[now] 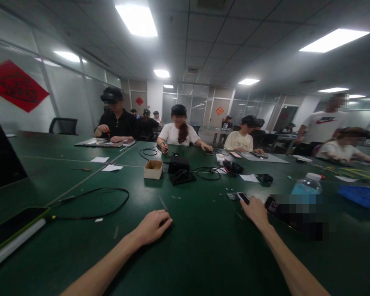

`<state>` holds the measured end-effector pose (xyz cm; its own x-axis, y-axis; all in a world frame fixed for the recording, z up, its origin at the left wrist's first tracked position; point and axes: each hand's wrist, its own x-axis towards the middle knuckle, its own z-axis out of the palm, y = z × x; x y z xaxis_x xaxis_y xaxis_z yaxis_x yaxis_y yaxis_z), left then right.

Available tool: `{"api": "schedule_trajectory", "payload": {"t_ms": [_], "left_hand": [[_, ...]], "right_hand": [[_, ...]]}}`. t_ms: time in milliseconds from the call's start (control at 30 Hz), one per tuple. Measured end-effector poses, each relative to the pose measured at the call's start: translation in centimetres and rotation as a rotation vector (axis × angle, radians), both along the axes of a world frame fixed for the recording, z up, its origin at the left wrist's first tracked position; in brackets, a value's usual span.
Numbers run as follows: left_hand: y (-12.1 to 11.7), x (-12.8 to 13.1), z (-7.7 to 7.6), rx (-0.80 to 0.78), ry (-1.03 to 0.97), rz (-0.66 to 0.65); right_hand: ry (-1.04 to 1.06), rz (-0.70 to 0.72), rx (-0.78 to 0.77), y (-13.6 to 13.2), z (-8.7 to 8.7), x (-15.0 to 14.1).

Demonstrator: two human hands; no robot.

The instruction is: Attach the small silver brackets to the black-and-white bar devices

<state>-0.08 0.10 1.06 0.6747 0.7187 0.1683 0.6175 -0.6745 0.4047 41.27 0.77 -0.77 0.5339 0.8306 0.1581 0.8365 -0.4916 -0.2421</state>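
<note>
My left hand [156, 226] rests on the green table with its fingers curled in and the thumb beside them; nothing shows between them. Further right, my right hand [255, 210] closes around a small flat white-edged device with a dark face [244, 199], its far end sticking out past the fingers. Just left of that device lies a small greyish piece [232, 196], with several tiny white bits around it. Close to the right of my right hand is a dark phone-like thing with lit digits [273, 204], partly pixelated.
A small open cardboard box [153, 170] stands ahead, beside a black boxy device [178, 164]. At left lies a green-edged phone [15, 226] near a black cable [125, 201]. A bottle with blue contents [306, 188] and a blue tray [362, 196] stand right. Several people sit opposite.
</note>
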Motion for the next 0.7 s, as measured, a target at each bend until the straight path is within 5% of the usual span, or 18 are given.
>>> {"api": "schedule_trajectory", "payload": {"t_ms": [700], "left_hand": [[-0.1, 0.1, 0.2, -0.023, 0.010, 0.006]], "right_hand": [[-0.162, 0.041, 0.021, -1.5, 1.7, -1.2]]}}
